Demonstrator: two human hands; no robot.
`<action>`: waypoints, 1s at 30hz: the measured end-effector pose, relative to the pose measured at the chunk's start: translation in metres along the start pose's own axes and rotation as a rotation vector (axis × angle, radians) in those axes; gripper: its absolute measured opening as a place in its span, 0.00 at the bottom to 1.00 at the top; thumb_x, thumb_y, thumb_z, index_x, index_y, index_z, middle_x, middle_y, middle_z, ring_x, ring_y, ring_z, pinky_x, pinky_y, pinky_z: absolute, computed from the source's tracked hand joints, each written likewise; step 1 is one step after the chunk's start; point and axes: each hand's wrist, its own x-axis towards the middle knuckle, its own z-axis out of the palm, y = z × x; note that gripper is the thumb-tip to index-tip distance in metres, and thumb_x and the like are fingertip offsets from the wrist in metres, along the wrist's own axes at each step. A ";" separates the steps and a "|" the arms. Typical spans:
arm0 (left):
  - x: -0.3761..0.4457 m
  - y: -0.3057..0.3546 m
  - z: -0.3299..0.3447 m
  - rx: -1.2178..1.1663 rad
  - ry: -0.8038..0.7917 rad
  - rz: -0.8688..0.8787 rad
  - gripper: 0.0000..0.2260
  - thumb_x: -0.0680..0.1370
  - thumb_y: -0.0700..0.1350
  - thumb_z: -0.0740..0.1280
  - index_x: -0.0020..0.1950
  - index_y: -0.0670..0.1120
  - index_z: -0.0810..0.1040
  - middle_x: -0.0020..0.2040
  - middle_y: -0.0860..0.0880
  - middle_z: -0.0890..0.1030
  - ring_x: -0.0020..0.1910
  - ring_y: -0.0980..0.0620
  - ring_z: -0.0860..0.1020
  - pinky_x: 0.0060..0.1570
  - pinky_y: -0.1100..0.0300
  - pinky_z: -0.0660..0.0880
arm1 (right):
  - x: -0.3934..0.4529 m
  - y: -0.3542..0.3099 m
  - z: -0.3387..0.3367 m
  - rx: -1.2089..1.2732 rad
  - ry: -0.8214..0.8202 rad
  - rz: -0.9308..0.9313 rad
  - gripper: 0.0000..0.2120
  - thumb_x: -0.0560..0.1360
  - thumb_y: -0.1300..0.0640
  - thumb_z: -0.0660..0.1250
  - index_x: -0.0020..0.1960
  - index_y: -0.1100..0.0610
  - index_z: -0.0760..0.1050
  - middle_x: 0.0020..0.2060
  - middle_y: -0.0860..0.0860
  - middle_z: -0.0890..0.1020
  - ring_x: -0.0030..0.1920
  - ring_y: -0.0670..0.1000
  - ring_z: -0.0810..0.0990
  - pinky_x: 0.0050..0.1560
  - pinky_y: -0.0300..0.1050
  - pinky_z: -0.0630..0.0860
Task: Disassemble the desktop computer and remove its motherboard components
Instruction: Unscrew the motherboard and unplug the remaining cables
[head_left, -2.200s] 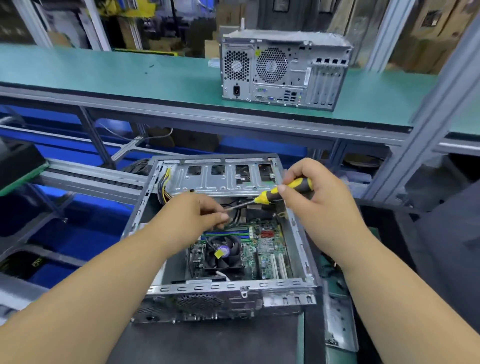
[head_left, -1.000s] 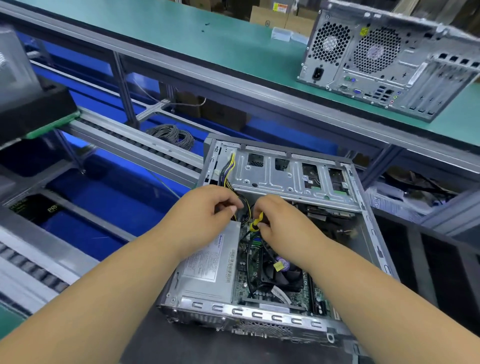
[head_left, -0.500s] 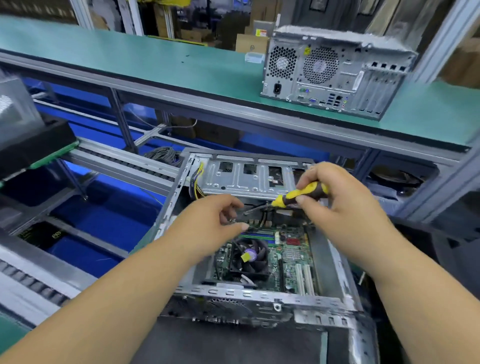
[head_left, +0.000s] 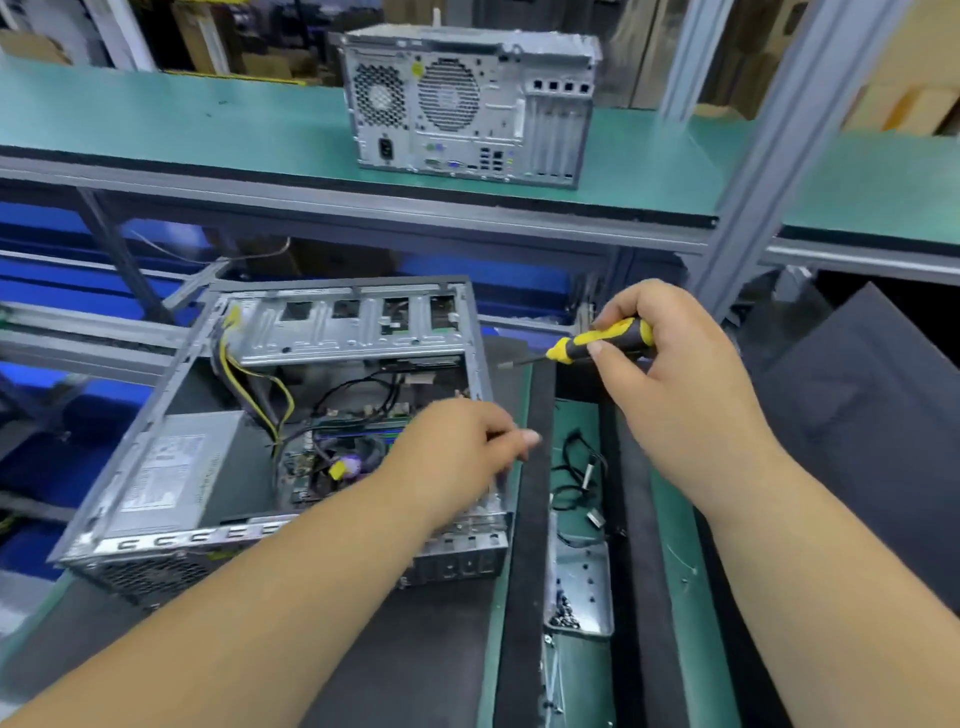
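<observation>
Two bare hands are over the work area. The right hand (head_left: 670, 374) is raised to the right of the open computer case (head_left: 291, 441), clear of it, and its grip is closed around the yellow and black handle of a screwdriver (head_left: 597, 343); the metal tip points left, toward the upper right corner of the case. The left hand (head_left: 457, 457) is above the right wall of the case, with its fingers curled and the thumb pressed toward the fingertips. It may pinch something small, but the picture is blurred there and I cannot tell if this grip holds anything.

The case lies on its side on the dark mat of the tabletop (head_left: 426, 649), with the open side up. Inside it, the motherboard (head_left: 332, 457) is at the bottom, partly hidden by the left forearm. A grey power supply (head_left: 171, 473) sits in the left part, and yellow and black cables (head_left: 260, 384) run from the drive cage (head_left: 353, 327) down to the board.

To the right of the case, a small metal tray (head_left: 582, 587) holds dark screws, and a loose black cable (head_left: 576, 467) lies just beyond it. A second, closed computer (head_left: 467, 104) stands upright on the green shelf (head_left: 156, 130) behind.
</observation>
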 end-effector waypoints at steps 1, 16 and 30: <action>0.002 0.011 0.009 0.052 -0.040 0.054 0.16 0.77 0.60 0.63 0.40 0.51 0.82 0.34 0.52 0.80 0.36 0.54 0.77 0.36 0.59 0.72 | -0.002 0.004 -0.004 -0.005 0.018 0.012 0.07 0.76 0.60 0.65 0.47 0.49 0.71 0.46 0.46 0.77 0.44 0.40 0.75 0.37 0.29 0.67; -0.003 -0.002 -0.009 0.075 0.081 0.155 0.04 0.76 0.51 0.67 0.49 0.57 0.81 0.43 0.59 0.76 0.44 0.59 0.73 0.50 0.56 0.74 | 0.007 0.006 0.020 0.065 -0.050 0.062 0.05 0.77 0.57 0.65 0.50 0.47 0.73 0.48 0.46 0.80 0.44 0.41 0.77 0.39 0.34 0.69; -0.038 -0.177 -0.132 0.117 0.228 -0.200 0.05 0.75 0.45 0.68 0.46 0.56 0.80 0.42 0.59 0.77 0.43 0.56 0.77 0.49 0.54 0.77 | 0.050 -0.071 0.166 -0.193 -0.253 -0.072 0.08 0.75 0.40 0.64 0.43 0.44 0.74 0.33 0.42 0.74 0.37 0.41 0.72 0.31 0.39 0.65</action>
